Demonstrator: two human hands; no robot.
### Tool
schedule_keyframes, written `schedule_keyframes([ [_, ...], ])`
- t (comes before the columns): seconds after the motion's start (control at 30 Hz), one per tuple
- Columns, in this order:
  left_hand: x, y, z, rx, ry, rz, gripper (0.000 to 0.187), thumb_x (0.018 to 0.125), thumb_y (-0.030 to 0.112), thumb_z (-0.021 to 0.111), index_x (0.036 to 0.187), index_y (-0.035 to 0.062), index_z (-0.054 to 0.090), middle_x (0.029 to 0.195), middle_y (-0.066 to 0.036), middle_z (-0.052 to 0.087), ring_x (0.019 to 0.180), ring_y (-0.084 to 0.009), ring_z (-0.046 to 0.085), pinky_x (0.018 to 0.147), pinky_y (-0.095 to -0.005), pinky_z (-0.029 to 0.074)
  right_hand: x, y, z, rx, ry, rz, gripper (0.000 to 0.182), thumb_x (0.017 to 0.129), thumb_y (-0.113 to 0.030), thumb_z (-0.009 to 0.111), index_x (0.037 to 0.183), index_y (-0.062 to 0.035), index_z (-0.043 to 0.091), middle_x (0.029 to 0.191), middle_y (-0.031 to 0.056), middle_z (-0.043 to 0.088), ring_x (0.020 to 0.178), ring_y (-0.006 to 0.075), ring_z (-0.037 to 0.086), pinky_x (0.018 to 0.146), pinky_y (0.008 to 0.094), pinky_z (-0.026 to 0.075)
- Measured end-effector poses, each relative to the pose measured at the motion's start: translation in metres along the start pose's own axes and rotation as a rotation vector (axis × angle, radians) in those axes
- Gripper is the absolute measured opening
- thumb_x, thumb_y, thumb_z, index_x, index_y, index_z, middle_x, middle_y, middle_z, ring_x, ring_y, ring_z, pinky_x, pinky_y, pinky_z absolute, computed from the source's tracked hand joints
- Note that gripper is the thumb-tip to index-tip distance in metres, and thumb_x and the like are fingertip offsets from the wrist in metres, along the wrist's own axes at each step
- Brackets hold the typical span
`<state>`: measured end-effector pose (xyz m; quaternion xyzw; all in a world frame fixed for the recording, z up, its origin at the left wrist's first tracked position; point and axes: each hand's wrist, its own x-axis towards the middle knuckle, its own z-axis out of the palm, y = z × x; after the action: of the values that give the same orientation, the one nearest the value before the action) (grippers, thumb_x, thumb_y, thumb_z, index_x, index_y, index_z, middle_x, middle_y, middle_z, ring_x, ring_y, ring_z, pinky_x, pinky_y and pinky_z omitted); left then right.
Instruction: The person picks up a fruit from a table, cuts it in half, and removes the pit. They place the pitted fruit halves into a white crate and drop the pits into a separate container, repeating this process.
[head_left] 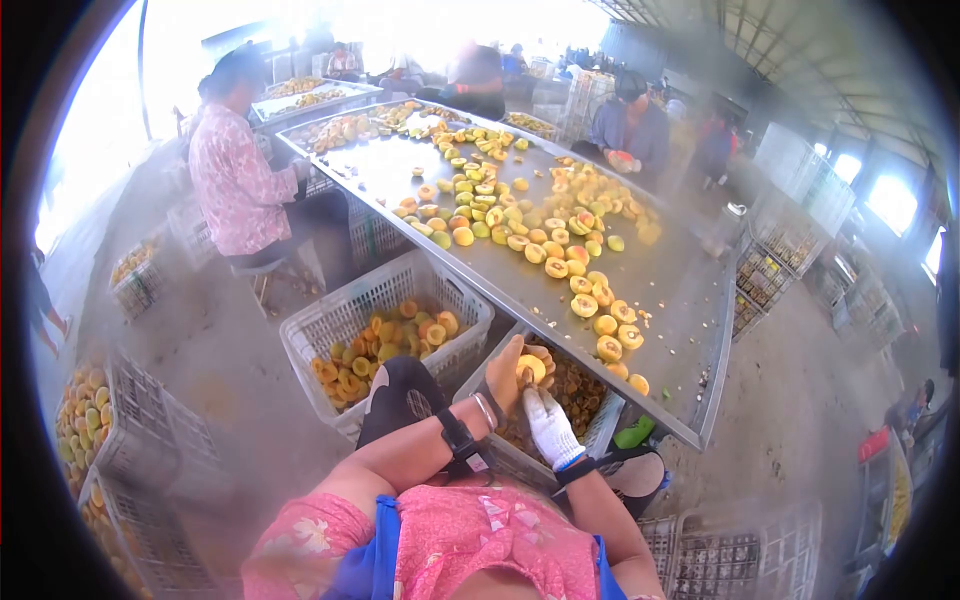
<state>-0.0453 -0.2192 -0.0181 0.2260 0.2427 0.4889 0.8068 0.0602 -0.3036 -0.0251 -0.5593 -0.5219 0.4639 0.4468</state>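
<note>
My bare left hand (506,378) is closed around a yellow peach (531,369) with its cut side showing. Just below it, my right hand (552,428) wears a white glove, and its fingertips come together against the fruit; what they pinch is too small to make out. Both hands are over a crate of brown peach pits (575,392) in front of my lap. To the left stands a white plastic crate (310,335) part filled with peach halves (378,350).
A long metal table (670,340) with a raised rim slants away ahead, carrying many peaches, several halved. A person in pink (240,170) sits at its left side, another person (630,130) at the far right. Fruit crates (150,430) are stacked at my left.
</note>
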Motion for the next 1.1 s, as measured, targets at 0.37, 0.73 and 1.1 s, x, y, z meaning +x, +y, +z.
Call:
schedule_keyframes([
  [0.37, -0.005, -0.009, 0.012, 0.437, 0.055, 0.393, 0.048, 0.106, 0.040, 0.040, 0.094, -0.0002, 0.063, 0.088, -0.009, 0.065, 0.072, -0.0177, 0.060, 0.074, -0.0309, 0.055, 0.009, 0.014, -0.001, 0.050, 0.015, -0.120, 0.044, 0.103, -0.038, 0.051, 0.124, -0.0001, 0.059, 0.096, 0.0055, 0.063, 0.083, 0.0110, 0.057, 0.073, 0.0260, 0.047],
  [0.73, -0.007, 0.021, 0.001, 0.956, -0.353, 0.197, 0.069, 0.104, 0.052, 0.041, 0.073, -0.0010, 0.072, 0.073, -0.010, 0.071, 0.069, -0.0152, 0.065, 0.068, -0.0284, 0.051, -0.018, -0.008, -0.023, 0.536, -0.315, 0.477, 0.038, 0.098, -0.052, 0.056, 0.099, -0.0139, 0.060, 0.066, -0.0037, 0.049, 0.043, 0.0069, 0.039, 0.038, 0.0217, 0.031],
  [1.1, -0.011, 0.003, 0.019, 0.155, -0.249, -0.163, 0.062, 0.100, 0.056, 0.045, 0.071, 0.0039, 0.062, 0.074, -0.012, 0.063, 0.072, -0.0266, 0.062, 0.068, -0.0362, 0.054, -0.018, 0.014, -0.023, 1.416, -0.731, 0.573, 0.041, 0.100, -0.053, 0.051, 0.100, -0.0121, 0.053, 0.057, -0.0045, 0.036, 0.035, 0.0076, 0.027, 0.032, 0.0227, 0.024],
])
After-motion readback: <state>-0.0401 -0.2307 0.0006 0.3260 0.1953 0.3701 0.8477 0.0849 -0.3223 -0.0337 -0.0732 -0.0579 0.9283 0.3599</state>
